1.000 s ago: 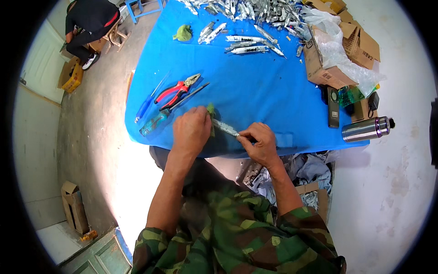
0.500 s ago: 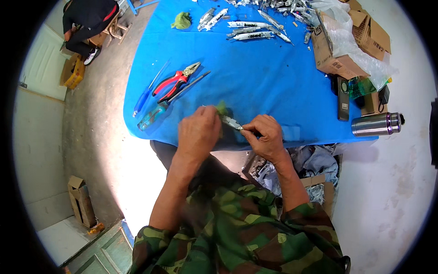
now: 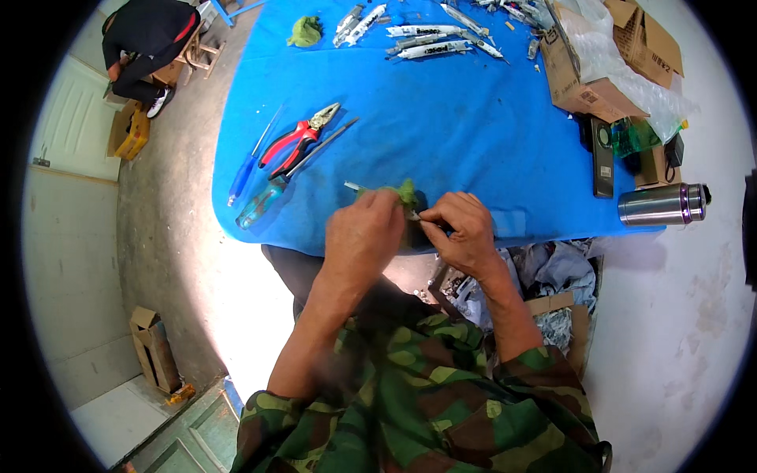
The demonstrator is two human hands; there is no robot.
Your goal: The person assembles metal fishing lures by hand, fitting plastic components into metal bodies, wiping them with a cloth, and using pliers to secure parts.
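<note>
White strip (image 3: 352, 185) is held between both hands, just above the near edge of the blue-covered table (image 3: 473, 134). Its far end is seen sticking out past the left hand (image 3: 364, 229), up and to the left of the knuckles; its near end is pinched by the right hand (image 3: 464, 230), between thumb and forefinger. The left hand is closed, with green cloth (image 3: 407, 194) gripped around the strip and bunched out toward the right hand. The strip's middle is covered by fingers and cloth, so one continuous piece is probably, not certainly, being seen.

Compared with a second ago: a long bare stretch was shown between the hands then; now only a short stub is left exposed there, and the far end has been brought into sight on the left. The hands have been brought closer together. The right-hand pinch is unchanged.

Left of the hands, a blue screwdriver (image 3: 242, 180), red-handled pliers (image 3: 302, 135) and a teal-handled screwdriver (image 3: 262, 203) are left lying side by side (same layout as earlier). Other white strips (image 3: 434, 49) are grouped farther up the table, with a second green cloth (image 3: 304, 32) to their left. A steel flask (image 3: 661, 205) is laid at the right edge.
</note>
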